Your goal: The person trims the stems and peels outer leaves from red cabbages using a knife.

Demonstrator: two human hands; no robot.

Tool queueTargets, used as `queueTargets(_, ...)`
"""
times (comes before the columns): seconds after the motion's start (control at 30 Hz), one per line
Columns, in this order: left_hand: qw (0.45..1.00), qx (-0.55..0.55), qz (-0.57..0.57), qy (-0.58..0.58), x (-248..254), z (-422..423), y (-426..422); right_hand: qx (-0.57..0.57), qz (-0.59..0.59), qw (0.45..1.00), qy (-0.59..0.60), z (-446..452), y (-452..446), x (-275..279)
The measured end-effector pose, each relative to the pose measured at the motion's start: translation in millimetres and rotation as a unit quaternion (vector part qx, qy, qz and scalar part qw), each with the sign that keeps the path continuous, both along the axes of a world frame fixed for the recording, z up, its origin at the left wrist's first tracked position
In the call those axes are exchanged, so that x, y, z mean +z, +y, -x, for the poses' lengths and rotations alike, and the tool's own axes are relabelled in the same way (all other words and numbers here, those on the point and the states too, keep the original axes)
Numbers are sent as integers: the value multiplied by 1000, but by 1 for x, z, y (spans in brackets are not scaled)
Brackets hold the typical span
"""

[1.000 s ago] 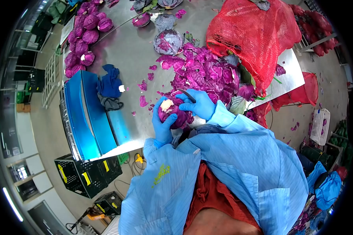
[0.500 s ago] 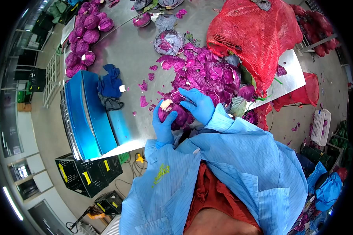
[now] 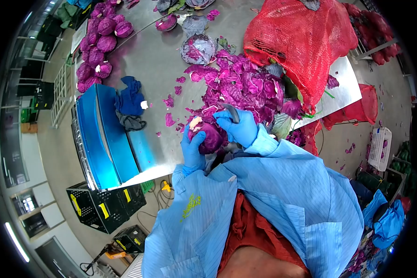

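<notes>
A purple cabbage (image 3: 211,138) with a pale cut stem rests in my left hand (image 3: 192,150), its blue-gloved fingers wrapped round the left side. Just right of the cabbage, my gloved right hand (image 3: 240,128) is closed on a small knife (image 3: 231,112), whose dark curved blade shows above the fingers. A heap of loose purple leaves (image 3: 245,88) lies on the metal table (image 3: 157,65) beyond both hands. Behind the heap sits a greyish-purple cabbage (image 3: 198,49).
Several cabbages (image 3: 106,43) are piled at the table's far left. Nearer stands a blue box (image 3: 104,134) beside a blue cloth (image 3: 129,97). A red mesh sack (image 3: 301,41) lies at the right. Black crates (image 3: 104,208) stand below the table's left edge.
My right hand has moved slightly right, away from the cabbage, and the knife blade now points upward. More of the cabbage's smooth surface shows.
</notes>
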State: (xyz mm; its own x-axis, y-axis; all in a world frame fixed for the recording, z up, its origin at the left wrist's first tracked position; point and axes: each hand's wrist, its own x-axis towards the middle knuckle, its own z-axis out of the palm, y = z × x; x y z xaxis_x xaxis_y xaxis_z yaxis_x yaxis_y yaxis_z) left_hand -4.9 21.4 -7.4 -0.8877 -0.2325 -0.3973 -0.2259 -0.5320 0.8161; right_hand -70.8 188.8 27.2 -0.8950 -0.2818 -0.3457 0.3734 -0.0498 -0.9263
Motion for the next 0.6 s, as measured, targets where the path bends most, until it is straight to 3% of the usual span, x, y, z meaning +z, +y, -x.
queueTargets(0.3,997,-3,-75,3,19,9,3,-12,11,999,-34,6,1,13)
queueTargets(0.4,1000,-27,-1,-8,11,9,-2,-22,58,997,46,6,2,28)
queueTargets(0.53,992,-35,-103,-69,-13,1,-11,-46,43,998,-16,40,13,6)
queueTargets(0.6,984,-32,-144,-102,-9,2,-12,-13,-19,997,78,36,8,2)
